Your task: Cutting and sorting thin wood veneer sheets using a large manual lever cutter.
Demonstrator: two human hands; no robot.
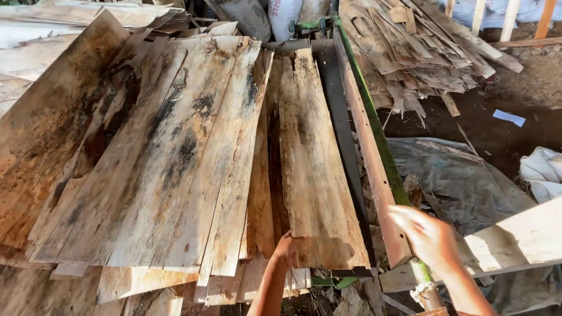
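Observation:
My left hand [288, 248] grips the near end of a narrow wood veneer sheet [313, 164], fingers curled under its edge. That sheet lies lengthwise on a pile of stained veneer sheets [170, 158], beside a dark metal bed [339, 111]. My right hand [426, 235] hovers with spread fingers over the near end of a green metal rail [374, 126] and the wooden strip next to it, holding nothing.
A heap of veneer scraps [415, 52] lies at the back right. Grey plastic sheeting [462, 181] covers the dirt ground at the right. A pale board [515, 240] juts in at the lower right. Sacks [263, 14] stand at the back.

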